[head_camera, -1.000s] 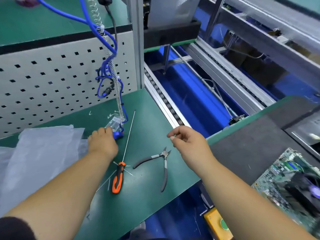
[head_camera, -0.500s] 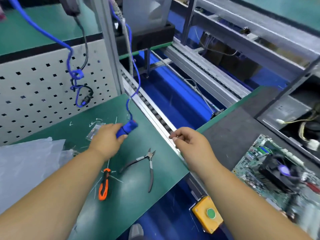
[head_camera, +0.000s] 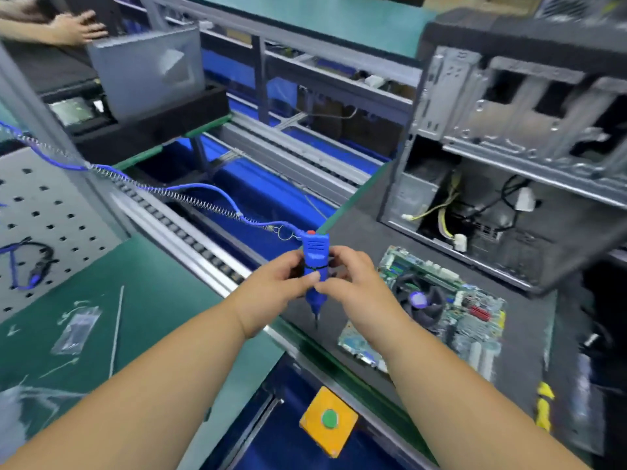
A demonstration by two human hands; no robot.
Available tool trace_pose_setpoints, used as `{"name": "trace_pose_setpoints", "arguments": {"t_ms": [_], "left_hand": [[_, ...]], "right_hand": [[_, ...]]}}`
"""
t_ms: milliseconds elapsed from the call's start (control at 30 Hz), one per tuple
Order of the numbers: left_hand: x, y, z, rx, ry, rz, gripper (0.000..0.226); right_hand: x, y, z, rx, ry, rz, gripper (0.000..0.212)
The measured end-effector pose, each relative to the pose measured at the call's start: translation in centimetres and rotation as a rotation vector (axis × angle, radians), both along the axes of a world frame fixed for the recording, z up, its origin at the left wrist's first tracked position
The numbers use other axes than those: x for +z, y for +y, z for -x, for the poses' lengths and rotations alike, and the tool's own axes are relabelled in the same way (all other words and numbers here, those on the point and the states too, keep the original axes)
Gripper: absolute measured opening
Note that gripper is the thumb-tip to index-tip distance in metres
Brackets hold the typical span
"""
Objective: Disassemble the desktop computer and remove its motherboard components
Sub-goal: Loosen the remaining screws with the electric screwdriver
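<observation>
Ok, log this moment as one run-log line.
left hand: grips blue electric screwdriver | right hand: grips it too | bit: pointing down | motherboard: out on dark mat, beside open case

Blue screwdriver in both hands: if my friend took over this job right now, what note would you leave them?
Left hand and right hand both grip the blue power screwdriver, tip pointing down, above the edge of the dark mat.
The motherboard lies flat on that mat, out of the open computer case; its fan is still mounted.
Done: board out of the case.
Left: take the fan and the other parts off the board.
</observation>
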State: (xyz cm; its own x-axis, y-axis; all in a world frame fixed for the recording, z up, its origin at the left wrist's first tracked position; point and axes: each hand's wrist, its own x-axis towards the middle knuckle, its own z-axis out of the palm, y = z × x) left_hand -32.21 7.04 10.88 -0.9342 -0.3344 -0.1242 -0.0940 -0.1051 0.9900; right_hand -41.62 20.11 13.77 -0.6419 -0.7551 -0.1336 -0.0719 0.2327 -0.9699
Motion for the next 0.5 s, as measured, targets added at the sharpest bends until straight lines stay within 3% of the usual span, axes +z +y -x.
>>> {"name": "trace_pose_setpoints", "arguments": {"t_ms": [100,233,400,500], "left_hand": [[1.4,2.4,2.7,-0.025,0.042,-0.091,0.032],[3.4,5.9,6.0,-0.100,0.042,-0.073,0.033],[5.8,9.9,9.4,-0.072,0.074,0.102,0.037],[7.1,11.6,10.7,-0.086,0.102,0.243,0.033]], "right_hand": [[1.2,2.6,2.2,-0.007,0.030,0.016,0.059],[2.5,5.9,5.0,0.055,0.105,0.040,0.067],[3.7,9.6,8.5,0.097,-0.042,0.189,0.088],[4.1,11.6,9.9,0.119,0.018,0.234,0.077]]}}
